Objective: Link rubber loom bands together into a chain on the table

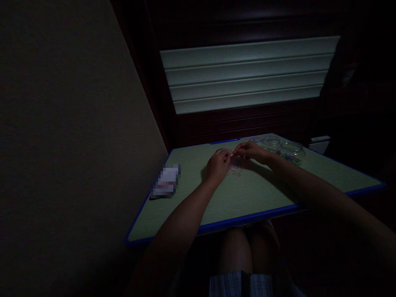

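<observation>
The room is dim. My left hand [218, 165] and my right hand [252, 151] meet over a small pile of coloured loops or clips [236, 168] on a green table with a blue rim [241, 218]. Both hands pinch a tiny pale piece between their fingertips; I cannot make out what it is. Two small glass jars [292, 152] stand just right of my right hand, one of them holding coloured bits.
A small flat object [167, 183] lies near the table's left edge. A wall runs close along the left side. A light slatted panel [247, 74] stands behind the table. My knees show under the near edge.
</observation>
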A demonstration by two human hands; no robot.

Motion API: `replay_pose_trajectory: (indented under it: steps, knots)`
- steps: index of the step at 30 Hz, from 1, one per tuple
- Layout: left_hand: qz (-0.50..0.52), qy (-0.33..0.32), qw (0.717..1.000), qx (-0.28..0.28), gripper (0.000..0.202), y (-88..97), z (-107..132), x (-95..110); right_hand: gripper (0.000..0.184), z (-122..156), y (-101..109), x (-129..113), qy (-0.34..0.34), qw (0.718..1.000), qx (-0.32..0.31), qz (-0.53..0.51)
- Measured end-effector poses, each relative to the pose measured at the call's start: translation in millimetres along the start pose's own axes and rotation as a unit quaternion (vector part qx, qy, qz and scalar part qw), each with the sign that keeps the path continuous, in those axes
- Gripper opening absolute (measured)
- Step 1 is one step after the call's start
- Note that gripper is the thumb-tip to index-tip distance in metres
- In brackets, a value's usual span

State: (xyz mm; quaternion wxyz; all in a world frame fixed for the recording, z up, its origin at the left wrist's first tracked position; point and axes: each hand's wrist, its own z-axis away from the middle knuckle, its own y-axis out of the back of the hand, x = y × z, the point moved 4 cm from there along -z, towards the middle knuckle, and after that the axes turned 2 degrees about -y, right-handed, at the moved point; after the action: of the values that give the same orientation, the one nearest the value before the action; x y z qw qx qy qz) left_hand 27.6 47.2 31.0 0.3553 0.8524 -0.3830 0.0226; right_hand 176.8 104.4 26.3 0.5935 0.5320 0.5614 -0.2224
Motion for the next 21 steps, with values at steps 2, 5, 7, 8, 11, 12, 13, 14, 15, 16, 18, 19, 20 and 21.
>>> replay_pose_trajectory:
  steps: [2, 5, 7, 8, 11, 12, 13, 14, 15, 16, 18, 19, 20, 21]
  knots:
    - [0.0, -0.002, 1.0, 0.002, 0.017, -0.2, -0.1, -0.6, 0.027, 0.3, -0.8, 0.2, 0.004, 1.0, -0.006, 0.0]
    - [0.001, -0.003, 1.0, 0.007, 0.017, -0.7, -0.1, -1.8, 0.027, 1.8, -1.7, -0.3, 0.005, 1.0, -0.007, 0.001]
    - [0.003, -0.003, 1.0, 0.011, 0.017, -0.8, -0.1, -2.6, 0.028, 2.8, -2.5, -1.1, 0.004, 1.0, -0.01, 0.004]
    - [0.004, -0.002, 1.0, 0.014, 0.017, -0.7, -0.3, -3.2, 0.029, 3.1, -3.0, -1.7, 0.004, 1.0, -0.013, 0.008]
    - [0.003, 0.01, 1.0, 0.026, 0.016, 0.1, -1.0, -6.1, 0.033, 3.1, -2.8, -6.2, 0.019, 0.999, 0.009, 0.032]
    - [0.002, 0.018, 0.999, 0.03, 0.015, 0.4, -1.3, -7.7, 0.034, 3.2, -1.8, -9.2, 0.033, 0.998, 0.036, 0.048]
    - [0.003, 0.028, 0.999, 0.034, 0.014, 0.6, -1.7, -9.4, 0.036, 3.8, -0.6, -13.1, 0.052, 0.993, 0.069, 0.074]
    - [0.006, 0.036, 0.999, 0.037, 0.014, 0.7, -2.0, -11.0, 0.038, 5.2, 0.3, -17.9, 0.075, 0.985, 0.108, 0.107]
    - [0.01, 0.043, 0.998, 0.039, 0.013, 0.8, -2.3, -12.3, 0.04, 7.3, 0.5, -23.1, 0.099, 0.973, 0.145, 0.148]
    - [0.015, 0.047, 0.998, 0.042, 0.013, 0.9, -2.5, -13.2, 0.039, 9.8, -0.6, -28.2, 0.12, 0.958, 0.171, 0.195]
    - [0.021, 0.048, 0.998, 0.046, 0.013, 1.3, -2.7, -14.0, 0.036, 15.0, -5.3, -36.7, 0.155, 0.928, 0.195, 0.276]
    - [0.021, 0.048, 0.998, 0.047, 0.014, 1.6, -2.7, -13.8, 0.034, 17.5, -8.4, -39.8, 0.171, 0.915, 0.196, 0.308]
    - [0.019, 0.048, 0.998, 0.046, 0.014, 2.0, -2.6, -13.5, 0.032, 19.6, -11.2, -42.1, 0.187, 0.903, 0.194, 0.335]
    - [0.016, 0.046, 0.998, 0.044, 0.014, 2.3, -2.5, -12.8, 0.03, 21.2, -13.7, -43.6, 0.201, 0.891, 0.191, 0.36]
